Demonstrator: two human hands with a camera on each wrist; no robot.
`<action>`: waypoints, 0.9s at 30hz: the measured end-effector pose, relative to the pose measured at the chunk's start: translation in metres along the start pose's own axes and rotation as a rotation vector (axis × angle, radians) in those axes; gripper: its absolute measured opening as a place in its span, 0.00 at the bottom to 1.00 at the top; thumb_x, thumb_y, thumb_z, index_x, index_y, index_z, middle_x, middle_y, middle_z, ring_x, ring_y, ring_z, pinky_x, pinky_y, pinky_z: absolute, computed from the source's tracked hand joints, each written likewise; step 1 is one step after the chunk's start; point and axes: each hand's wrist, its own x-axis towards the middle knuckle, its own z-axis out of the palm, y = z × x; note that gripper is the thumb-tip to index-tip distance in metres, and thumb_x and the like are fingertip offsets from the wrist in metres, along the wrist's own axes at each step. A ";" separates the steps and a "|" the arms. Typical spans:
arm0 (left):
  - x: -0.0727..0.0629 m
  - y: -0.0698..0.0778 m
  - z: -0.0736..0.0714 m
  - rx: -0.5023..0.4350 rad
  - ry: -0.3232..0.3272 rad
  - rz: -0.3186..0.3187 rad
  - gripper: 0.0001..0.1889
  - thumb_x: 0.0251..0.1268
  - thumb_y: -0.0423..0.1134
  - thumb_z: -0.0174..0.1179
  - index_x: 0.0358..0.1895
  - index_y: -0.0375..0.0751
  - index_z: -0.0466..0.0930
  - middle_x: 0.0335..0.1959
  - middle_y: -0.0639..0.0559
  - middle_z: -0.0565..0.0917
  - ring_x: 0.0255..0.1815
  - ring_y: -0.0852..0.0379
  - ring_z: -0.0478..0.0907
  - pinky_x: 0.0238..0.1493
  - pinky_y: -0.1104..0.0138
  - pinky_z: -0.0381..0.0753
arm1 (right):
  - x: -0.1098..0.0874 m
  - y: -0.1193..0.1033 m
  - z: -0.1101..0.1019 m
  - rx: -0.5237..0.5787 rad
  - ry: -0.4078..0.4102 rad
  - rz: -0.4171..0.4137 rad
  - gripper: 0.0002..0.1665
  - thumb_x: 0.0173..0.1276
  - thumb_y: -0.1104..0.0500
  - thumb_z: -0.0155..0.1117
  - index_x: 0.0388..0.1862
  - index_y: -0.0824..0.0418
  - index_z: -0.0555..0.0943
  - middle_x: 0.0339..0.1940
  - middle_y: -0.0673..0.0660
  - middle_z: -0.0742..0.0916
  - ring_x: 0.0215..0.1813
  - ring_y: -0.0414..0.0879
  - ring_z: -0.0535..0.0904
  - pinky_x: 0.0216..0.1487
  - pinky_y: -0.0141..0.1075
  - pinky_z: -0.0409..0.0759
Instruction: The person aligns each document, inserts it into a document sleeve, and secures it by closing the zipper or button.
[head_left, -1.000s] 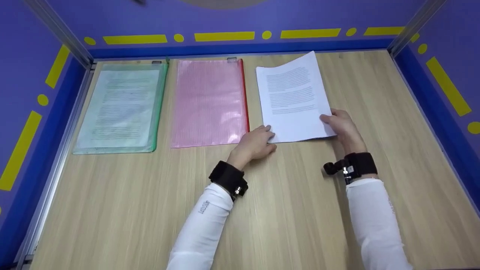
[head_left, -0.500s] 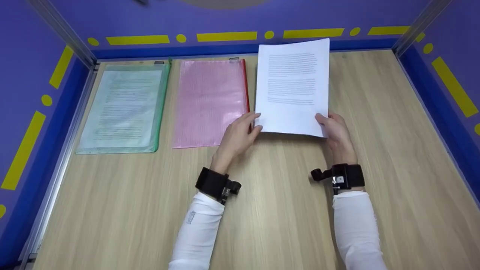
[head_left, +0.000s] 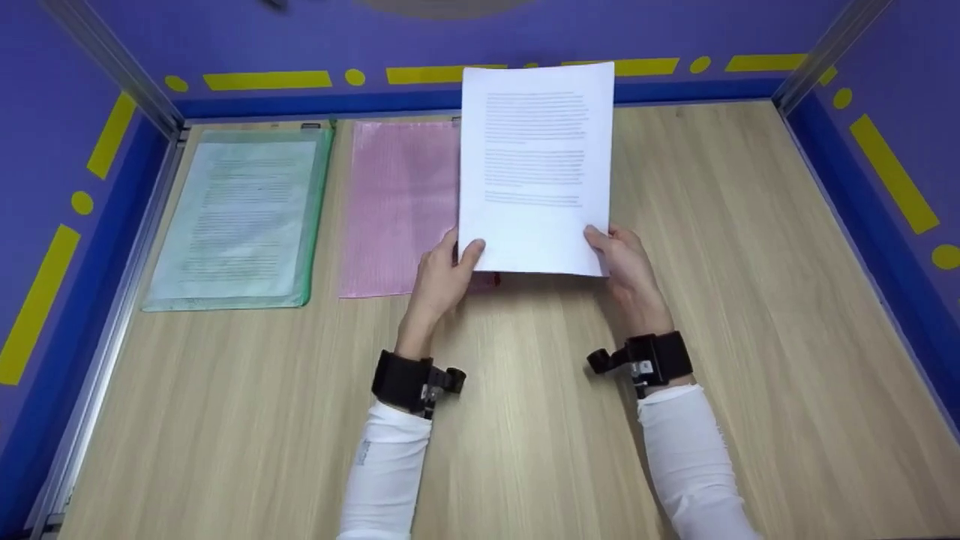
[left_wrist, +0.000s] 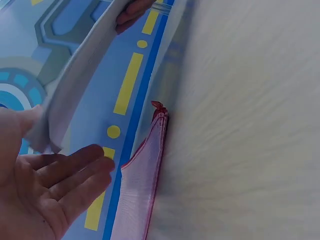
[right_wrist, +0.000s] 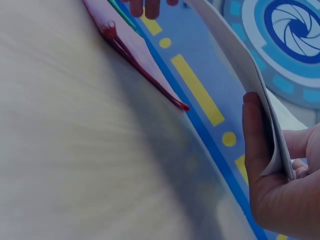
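Observation:
A thin stack of printed paper (head_left: pixel 532 232) is held up between both hands, tilted toward the head camera, and it covers the right part of the pink zip folder (head_left: pixel 397 195). My right hand (head_left: pixel 630 262) pinches the lower right side, thumb in front and fingers behind. In the right wrist view the loose sheets (right_wrist: pixel 262 95) bend between thumb and fingers. My left hand (head_left: pixel 439 281) has its thumb over the lower left edge. Seen from the left wrist, the fingers (left_wrist: pixel 75 175) are fairly straight behind the paper edge.
A green zip folder (head_left: pixel 240 225) with printed paper inside lies at the left of the wooden table (head_left: pixel 525 420). Blue walls (head_left: pixel 420 45) with yellow marks stand along the back and both sides. The pink folder's red zip edge (right_wrist: pixel 145 72) shows in the right wrist view.
The paper has risen off the table and moved left, over the pink folder. My left hand has gone from resting at its lower left corner to gripping that edge; the right kept its grip.

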 end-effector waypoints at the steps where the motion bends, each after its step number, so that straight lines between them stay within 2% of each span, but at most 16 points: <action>1: 0.000 -0.001 -0.001 -0.031 0.012 -0.003 0.32 0.74 0.56 0.52 0.72 0.39 0.65 0.66 0.38 0.78 0.66 0.44 0.77 0.70 0.53 0.74 | -0.001 0.001 0.003 0.003 -0.012 0.002 0.29 0.79 0.55 0.50 0.74 0.62 0.66 0.69 0.60 0.78 0.69 0.47 0.75 0.63 0.36 0.74; 5: 0.001 -0.004 -0.003 -0.192 0.046 -0.039 0.26 0.75 0.48 0.53 0.66 0.33 0.69 0.60 0.34 0.81 0.60 0.42 0.81 0.62 0.54 0.80 | -0.003 0.004 0.012 0.031 -0.040 0.002 0.28 0.79 0.56 0.50 0.74 0.62 0.65 0.68 0.60 0.78 0.67 0.47 0.76 0.61 0.35 0.76; 9: 0.003 -0.005 -0.008 -0.329 0.051 -0.093 0.23 0.76 0.40 0.52 0.67 0.30 0.67 0.61 0.31 0.80 0.63 0.41 0.79 0.66 0.53 0.77 | -0.006 0.005 0.012 0.025 -0.057 -0.017 0.28 0.79 0.56 0.50 0.74 0.61 0.66 0.67 0.60 0.79 0.65 0.47 0.77 0.58 0.33 0.77; 12: 0.003 -0.006 -0.011 -0.390 0.048 -0.137 0.22 0.76 0.39 0.52 0.66 0.31 0.67 0.60 0.33 0.80 0.64 0.42 0.77 0.69 0.51 0.73 | -0.009 0.005 0.011 -0.008 -0.070 -0.036 0.28 0.78 0.56 0.51 0.73 0.62 0.67 0.63 0.59 0.81 0.61 0.45 0.80 0.54 0.32 0.79; 15: 0.002 -0.005 -0.012 -0.423 0.046 -0.159 0.20 0.76 0.40 0.52 0.64 0.35 0.69 0.57 0.36 0.82 0.57 0.48 0.79 0.63 0.56 0.77 | -0.011 0.004 0.010 -0.036 -0.083 -0.054 0.27 0.78 0.56 0.52 0.72 0.64 0.67 0.57 0.57 0.84 0.55 0.43 0.82 0.50 0.31 0.81; 18: 0.003 -0.004 -0.010 -0.444 0.050 -0.136 0.17 0.76 0.38 0.51 0.62 0.35 0.71 0.51 0.35 0.84 0.44 0.53 0.82 0.47 0.63 0.82 | -0.012 0.002 0.010 -0.046 -0.087 -0.075 0.28 0.77 0.56 0.52 0.72 0.64 0.68 0.53 0.54 0.85 0.52 0.42 0.84 0.48 0.31 0.82; 21: 0.003 -0.005 -0.007 -0.444 0.083 -0.104 0.16 0.75 0.33 0.51 0.61 0.32 0.71 0.48 0.33 0.85 0.35 0.57 0.81 0.35 0.68 0.82 | -0.014 0.003 0.010 -0.068 -0.073 -0.100 0.28 0.78 0.53 0.53 0.72 0.61 0.69 0.54 0.56 0.84 0.53 0.43 0.83 0.49 0.32 0.81; 24: 0.003 -0.005 -0.004 -0.438 0.114 -0.081 0.15 0.74 0.30 0.50 0.60 0.30 0.71 0.51 0.33 0.84 0.37 0.56 0.82 0.34 0.70 0.82 | -0.015 0.004 0.011 -0.098 -0.070 -0.123 0.31 0.77 0.48 0.54 0.73 0.58 0.67 0.61 0.57 0.81 0.58 0.43 0.78 0.56 0.32 0.77; 27: 0.004 -0.005 -0.001 -0.413 0.124 -0.063 0.16 0.75 0.30 0.49 0.61 0.29 0.70 0.54 0.33 0.83 0.41 0.53 0.82 0.36 0.70 0.81 | -0.014 0.005 0.012 -0.057 -0.080 -0.107 0.35 0.75 0.43 0.55 0.75 0.57 0.65 0.65 0.56 0.78 0.61 0.42 0.75 0.60 0.32 0.73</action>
